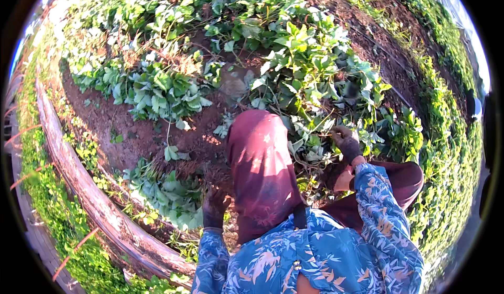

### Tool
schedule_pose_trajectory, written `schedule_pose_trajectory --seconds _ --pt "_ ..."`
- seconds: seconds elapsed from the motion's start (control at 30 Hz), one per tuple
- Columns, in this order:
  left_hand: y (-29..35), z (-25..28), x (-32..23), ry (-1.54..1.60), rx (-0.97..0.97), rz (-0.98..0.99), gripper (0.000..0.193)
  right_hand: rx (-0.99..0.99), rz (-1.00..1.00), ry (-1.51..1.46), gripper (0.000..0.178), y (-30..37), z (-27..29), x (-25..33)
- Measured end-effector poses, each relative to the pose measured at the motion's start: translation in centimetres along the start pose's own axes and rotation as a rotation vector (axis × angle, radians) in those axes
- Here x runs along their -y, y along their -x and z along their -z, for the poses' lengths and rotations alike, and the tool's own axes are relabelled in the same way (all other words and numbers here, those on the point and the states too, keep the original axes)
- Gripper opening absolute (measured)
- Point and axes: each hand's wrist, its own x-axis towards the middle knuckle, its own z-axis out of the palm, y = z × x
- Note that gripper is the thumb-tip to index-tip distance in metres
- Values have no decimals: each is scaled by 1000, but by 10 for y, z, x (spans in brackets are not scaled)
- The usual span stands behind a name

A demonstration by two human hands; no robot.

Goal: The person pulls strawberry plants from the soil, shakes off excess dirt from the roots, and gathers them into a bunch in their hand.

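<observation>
My left hand [214, 207], in a dark glove, is low in the head view, left of my maroon-clad knee [260, 163]. Its fingers are curled at the brown root end of a bunch of strawberry plants [176, 197], whose toothed green leaves spread out to the left. On the other side of the knee, my right hand [346, 141], also dark-gloved, reaches into a thick heap of green strawberry plants [310, 79]. Its fingertips are closed together among stems and leaves; what lies between them is too small to tell.
Several more plant bunches [160, 92] lie on the reddish-brown soil [105, 118], some with their roots showing. A long pale log [97, 197] curves along the left side. Low green growth [446, 189] covers the right. My other bent leg [401, 181] is beneath my right forearm.
</observation>
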Motion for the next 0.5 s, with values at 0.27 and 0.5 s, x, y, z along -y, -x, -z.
schedule_pose_trajectory --seconds 0.27,0.5 --pt "3 -235 -151 -597 -300 -648 22 -362 -167 -263 15 -52 -8 -16" --pt "-66 -534 -107 -679 696 -751 50 -481 -591 -450 20 -146 -8 -94"
